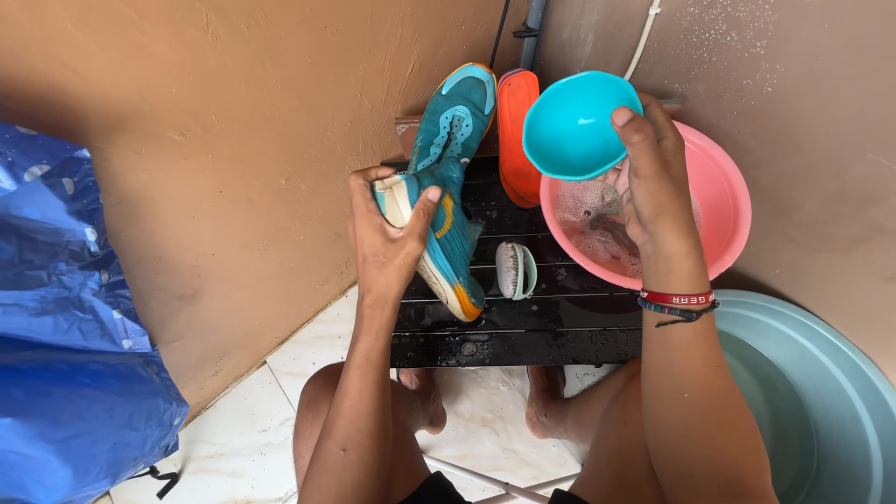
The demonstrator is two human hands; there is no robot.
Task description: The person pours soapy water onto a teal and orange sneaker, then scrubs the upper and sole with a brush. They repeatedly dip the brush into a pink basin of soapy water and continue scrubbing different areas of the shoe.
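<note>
Nearest the camera are the person's bare knees and forearms, with two bare feet on the white tiled floor (pixel 308 373) below them. A blue plastic sheet (pixel 65 317) bulges in at the left edge, and a pale blue-grey tub (pixel 821 392) sits at the lower right, just beside the right arm, which wears a red wristband (pixel 679 299) and a dark cord.

Beyond the feet lies a wet black slatted rack (pixel 560 322). The left hand (pixel 392 233) is closed around the heel of a teal sneaker (pixel 448 187) with orange trim, holding it tilted, one end down on the rack and the other end raised toward the brown wall (pixel 233 140). Just right of the shoe, a small scrub brush (pixel 512 270) rests on the slats.

The right hand (pixel 653 187) grips the rim of a turquoise bowl (pixel 574 126), thumb over the edge, holding it tipped above a pink basin (pixel 728 210) of soapy water. Farthest back, an orange sole (pixel 516 131) leans by the wall beside a grey pipe (pixel 532 28)
</note>
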